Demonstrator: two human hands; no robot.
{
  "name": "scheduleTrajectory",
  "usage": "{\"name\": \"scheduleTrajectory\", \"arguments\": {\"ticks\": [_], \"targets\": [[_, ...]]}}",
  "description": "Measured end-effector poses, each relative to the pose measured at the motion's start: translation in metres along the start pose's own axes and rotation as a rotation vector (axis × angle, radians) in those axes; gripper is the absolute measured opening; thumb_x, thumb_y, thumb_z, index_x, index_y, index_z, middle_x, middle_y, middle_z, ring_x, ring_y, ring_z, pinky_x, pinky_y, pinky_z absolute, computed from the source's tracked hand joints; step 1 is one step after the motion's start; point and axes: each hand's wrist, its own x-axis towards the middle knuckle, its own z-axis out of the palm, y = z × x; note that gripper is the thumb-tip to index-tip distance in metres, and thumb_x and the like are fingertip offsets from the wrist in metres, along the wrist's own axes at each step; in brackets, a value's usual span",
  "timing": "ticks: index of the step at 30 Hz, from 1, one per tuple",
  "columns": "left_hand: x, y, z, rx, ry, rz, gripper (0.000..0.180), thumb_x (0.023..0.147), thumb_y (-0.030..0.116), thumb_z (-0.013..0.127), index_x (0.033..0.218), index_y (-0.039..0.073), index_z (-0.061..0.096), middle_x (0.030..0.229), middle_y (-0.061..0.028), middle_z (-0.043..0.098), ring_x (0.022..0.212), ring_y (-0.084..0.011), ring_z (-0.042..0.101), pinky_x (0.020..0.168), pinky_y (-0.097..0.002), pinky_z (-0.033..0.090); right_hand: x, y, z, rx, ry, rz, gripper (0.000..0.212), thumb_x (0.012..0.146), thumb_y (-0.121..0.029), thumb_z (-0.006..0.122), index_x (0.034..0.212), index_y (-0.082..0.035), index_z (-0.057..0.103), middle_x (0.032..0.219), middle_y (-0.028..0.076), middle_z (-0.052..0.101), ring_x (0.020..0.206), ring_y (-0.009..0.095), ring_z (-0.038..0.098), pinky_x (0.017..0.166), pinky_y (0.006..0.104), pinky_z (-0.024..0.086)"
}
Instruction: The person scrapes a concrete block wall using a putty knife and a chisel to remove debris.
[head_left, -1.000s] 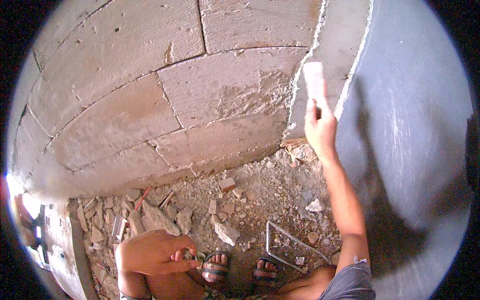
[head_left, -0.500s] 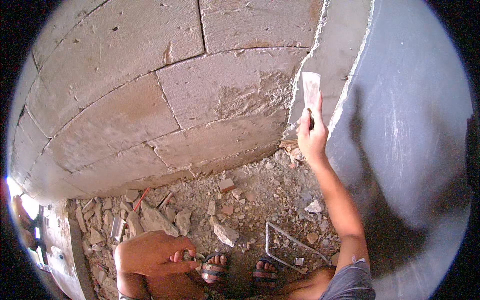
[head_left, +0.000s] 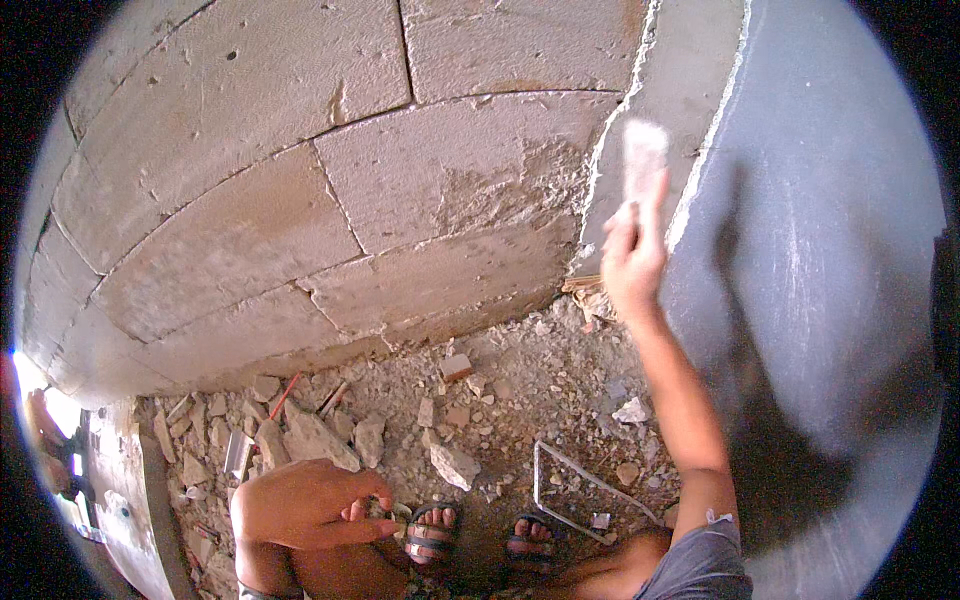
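Your right hand (head_left: 636, 262) is clamped on a blurred scraper (head_left: 646, 152) before the grey mortar strip (head_left: 695, 65). Your left hand (head_left: 310, 503), thumb and fingers apart, is over your leg (head_left: 350, 574).

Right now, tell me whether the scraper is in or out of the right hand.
In: the right hand grips the scraper low; the blurred pale blade extends beyond.

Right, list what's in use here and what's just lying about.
In use, apparently:
flat-bladed tool, held in the right hand
grey wall strip behind it

Just lying about:
bent pale frame
thin red stick
broken stones
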Motion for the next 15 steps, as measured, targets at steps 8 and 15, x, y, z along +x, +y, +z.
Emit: {"name": "scheduleTrajectory", "arguments": {"ticks": [8,15], "targets": [[-0.005,0.004,0.002,-0.01,0.018,-0.035,0.035,0.091,0.042,0.058,0.101,0.008,0.056,0.067,-0.0097,0.063,0.066,-0.0313,0.065,0.058,-0.0405,0.05,0.006,-0.012,0.004,-0.155,-0.313,0.22,0.057,0.094,-0.013,0.047,0.147,-0.015,0.026,0.075,0.03,0.06,0.072,0.044,0.062,0.059,0.0509,0.046],[0.002,0.004,0.001,0.052,0.01,0.025,0.034,0.091,0.04,0.058,0.102,0.008,0.056,0.067,-0.0104,0.063,0.065,-0.0311,0.065,0.057,-0.0405,0.05,-0.032,0.032,0.021,-0.264,-0.287,0.11,0.061,0.092,-0.009,0.049,0.147,-0.006,0.022,0.074,0.03,0.061,0.069,0.045,0.062,0.058,0.0494,0.048]]}}
